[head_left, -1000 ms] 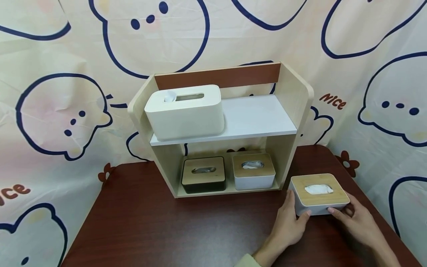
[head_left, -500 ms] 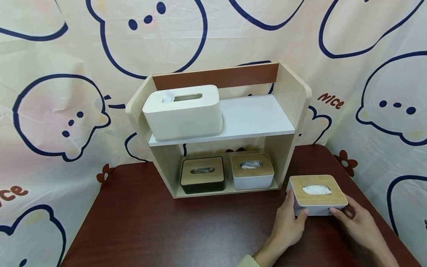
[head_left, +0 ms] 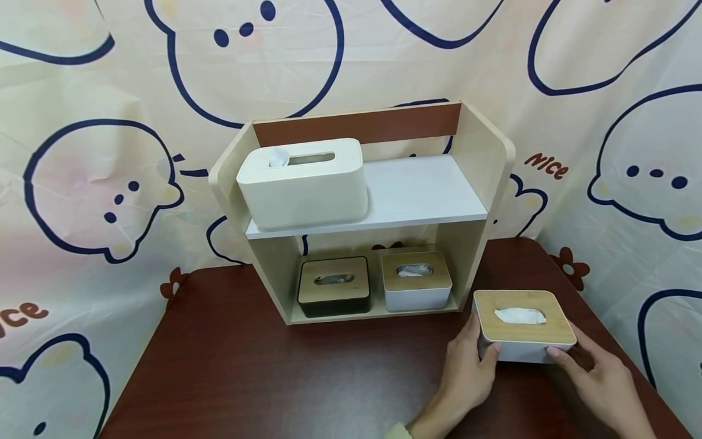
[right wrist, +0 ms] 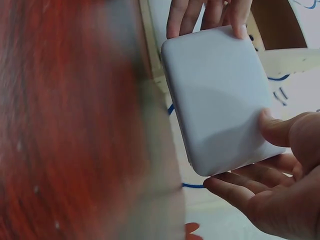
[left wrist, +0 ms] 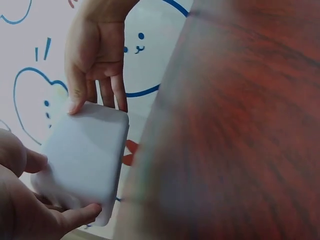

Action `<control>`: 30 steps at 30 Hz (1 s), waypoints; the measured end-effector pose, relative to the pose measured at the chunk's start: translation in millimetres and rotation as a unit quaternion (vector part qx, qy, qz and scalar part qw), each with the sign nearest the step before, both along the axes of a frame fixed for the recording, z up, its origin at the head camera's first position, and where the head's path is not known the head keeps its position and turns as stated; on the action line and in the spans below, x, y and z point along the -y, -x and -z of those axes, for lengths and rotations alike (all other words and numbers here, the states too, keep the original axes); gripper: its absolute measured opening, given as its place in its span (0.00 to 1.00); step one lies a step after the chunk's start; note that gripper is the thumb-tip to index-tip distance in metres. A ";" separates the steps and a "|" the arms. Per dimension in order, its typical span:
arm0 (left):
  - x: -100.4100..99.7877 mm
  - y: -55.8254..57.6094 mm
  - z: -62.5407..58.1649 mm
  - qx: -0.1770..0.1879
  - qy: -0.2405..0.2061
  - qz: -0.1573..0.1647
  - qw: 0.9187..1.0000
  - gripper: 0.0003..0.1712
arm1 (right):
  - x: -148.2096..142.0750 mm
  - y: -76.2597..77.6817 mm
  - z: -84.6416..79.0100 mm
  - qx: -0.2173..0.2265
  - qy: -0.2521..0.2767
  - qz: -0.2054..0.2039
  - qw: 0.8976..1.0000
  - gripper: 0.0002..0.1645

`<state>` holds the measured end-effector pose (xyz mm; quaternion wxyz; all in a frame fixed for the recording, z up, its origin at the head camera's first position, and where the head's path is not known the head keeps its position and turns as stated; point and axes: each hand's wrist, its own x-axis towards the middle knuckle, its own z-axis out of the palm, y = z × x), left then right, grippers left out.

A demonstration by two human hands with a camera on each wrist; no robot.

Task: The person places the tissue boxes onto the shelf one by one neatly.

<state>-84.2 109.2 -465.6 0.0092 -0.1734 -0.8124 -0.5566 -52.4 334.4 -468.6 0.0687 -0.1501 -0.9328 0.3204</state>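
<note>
A white tissue box with a bamboo-coloured lid (head_left: 521,337) is held between my two hands at the right of the table in the head view. White tissue (head_left: 520,315) shows in its slot. My left hand (head_left: 466,373) grips its left end, thumb on the near side. At its right end my right hand (head_left: 602,383) grips it the same way, thumb in front. Both wrist views show the box's plain white face (left wrist: 87,150) with fingers at its opposite ends, and the box looks raised off the table.
A two-tier shelf (head_left: 474,262) stands at the back of the dark red table (head_left: 329,378). On its upper tier is a large cream tissue box (head_left: 304,195); below sit a black tissue box (head_left: 334,299) and another white one (head_left: 417,297). Patterned cloth (head_left: 88,183) hangs behind.
Over the last second the box has come slightly up and nearer to me, with both hands keeping their grip. The shelf and its boxes stay put.
</note>
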 end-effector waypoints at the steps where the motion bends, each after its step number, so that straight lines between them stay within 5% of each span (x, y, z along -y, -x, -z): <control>1: 2.6 -1.2 -2.2 -0.006 -0.001 0.003 1.000 0.39 | 2.1 -1.8 -2.7 -0.002 -0.002 0.003 1.000 0.49; 16: 50.0 -15.5 -38.7 -0.014 -0.017 0.030 0.999 0.35 | 41.3 -17.8 -39.4 -0.042 0.021 0.008 0.999 0.48; 30: 95.2 -14.3 -63.0 -0.029 -0.025 0.014 0.999 0.37 | 79.1 -19.4 -60.4 -0.112 -0.003 -0.050 0.992 0.44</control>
